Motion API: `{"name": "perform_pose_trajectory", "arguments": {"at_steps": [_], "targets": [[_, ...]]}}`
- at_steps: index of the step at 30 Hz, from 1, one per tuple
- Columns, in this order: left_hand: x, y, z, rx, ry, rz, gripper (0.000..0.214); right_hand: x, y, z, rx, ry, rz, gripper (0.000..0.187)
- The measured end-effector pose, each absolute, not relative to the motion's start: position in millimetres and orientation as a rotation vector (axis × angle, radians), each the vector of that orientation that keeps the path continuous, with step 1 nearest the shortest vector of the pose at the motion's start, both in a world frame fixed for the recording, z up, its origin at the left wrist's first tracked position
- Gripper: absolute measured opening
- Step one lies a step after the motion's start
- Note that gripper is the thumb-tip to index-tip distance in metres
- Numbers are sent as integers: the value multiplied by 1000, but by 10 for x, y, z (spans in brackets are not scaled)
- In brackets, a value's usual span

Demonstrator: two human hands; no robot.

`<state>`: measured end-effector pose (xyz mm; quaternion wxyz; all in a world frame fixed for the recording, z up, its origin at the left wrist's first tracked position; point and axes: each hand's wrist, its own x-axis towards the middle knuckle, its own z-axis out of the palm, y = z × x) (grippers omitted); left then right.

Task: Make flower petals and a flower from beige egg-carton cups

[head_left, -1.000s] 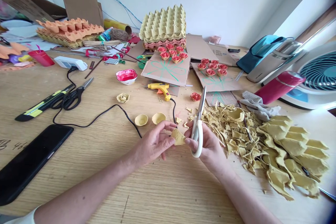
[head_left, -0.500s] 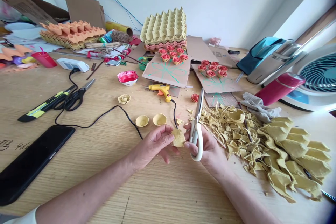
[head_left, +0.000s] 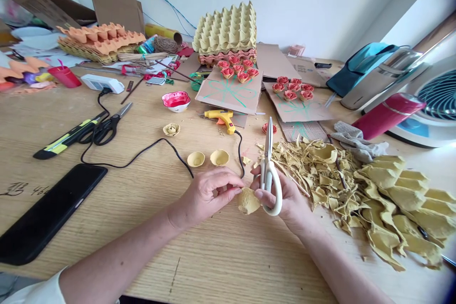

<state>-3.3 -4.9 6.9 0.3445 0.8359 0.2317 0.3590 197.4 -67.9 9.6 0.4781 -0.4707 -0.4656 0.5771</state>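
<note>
My left hand (head_left: 213, 193) pinches the edge of a yellow egg-carton cup (head_left: 248, 201) between thumb and fingertips. On the cup's other side, my right hand (head_left: 285, 197) is closed around white-handled scissors (head_left: 269, 171), their blades together and pointing up and away from me. My right fingertips touch the cup as well. Just beyond my hands sit two trimmed cups, one on the left (head_left: 195, 159) and one on the right (head_left: 219, 157). A rolled yellow paper-pulp flower (head_left: 171, 129) lies farther left.
Carton scraps (head_left: 320, 171) and cut egg-carton pieces (head_left: 399, 199) spread on the right. A yellow glue gun (head_left: 223, 118) lies ahead, its black cord crossing the table. Red flowers stand on cardboard (head_left: 231, 90). Left are black scissors (head_left: 107, 128), a utility knife (head_left: 67, 138) and a phone (head_left: 53, 211).
The cup has turned and tipped lower in my hands. My left fingers have shifted from its face to a pinch at its edge. The scissors stay in my right hand, and the view has shifted slightly.
</note>
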Motion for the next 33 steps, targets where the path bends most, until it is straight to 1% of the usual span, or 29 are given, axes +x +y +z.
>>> {"name": "perform_pose_trajectory", "arguments": {"at_steps": [6,10,15,24,29,31,33], "targets": [[-51,-100,98,2384,580,1024,14,1989,-665,94,-1119,-1117,1396,47],[-53,-101,78,2435,630,1087,14,1970,-661,104,-1131,-1137,1418,50],[-47,-101,32,2422,693,1135,12,1931,-676,131,-1132,-1112,1454,47],[6,-132,58,2004,869,1010,10,1987,-712,128,-1059,-1163,1481,40],[21,-52,-15,1687,890,918,3,1999,-709,107,-1052,-1190,1487,37],[24,-37,-1,1686,852,904,7,2001,-709,97,-1063,-1194,1487,37],[25,-37,37,1680,808,839,17,2002,-709,91,-1078,-1185,1481,38]]}}
